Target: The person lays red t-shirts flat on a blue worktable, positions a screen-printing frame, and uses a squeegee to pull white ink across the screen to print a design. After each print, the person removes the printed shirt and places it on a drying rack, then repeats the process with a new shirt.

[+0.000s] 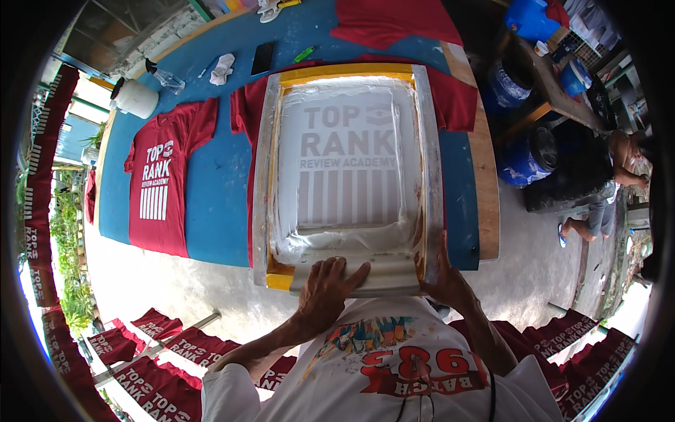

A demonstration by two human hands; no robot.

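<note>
A screen-printing frame [432, 169], yellow and grey around a pale mesh with lettering and stripes, lies over a maroon T-shirt [453, 102] whose sleeves stick out on both sides. Across the frame's near end rests a wide grey squeegee [390, 273]. My left hand [325, 287] is closed over the squeegee's left part, thumb pointing right. At the frame's near right corner, my right hand [448, 280] grips the side rail, one finger stretched along it; the palm side is hidden. White ink is smeared around the mesh border.
Left of the frame, a printed maroon T-shirt [165, 176] lies on the blue table [218, 169]. Farther back are a white tub [136, 98], spray bottle [167, 79], crumpled cloth [221, 69] and phone [262, 58]. Blue drums [524, 158] and a person [612, 190] are at right; printed shirts [158, 383] hang behind me.
</note>
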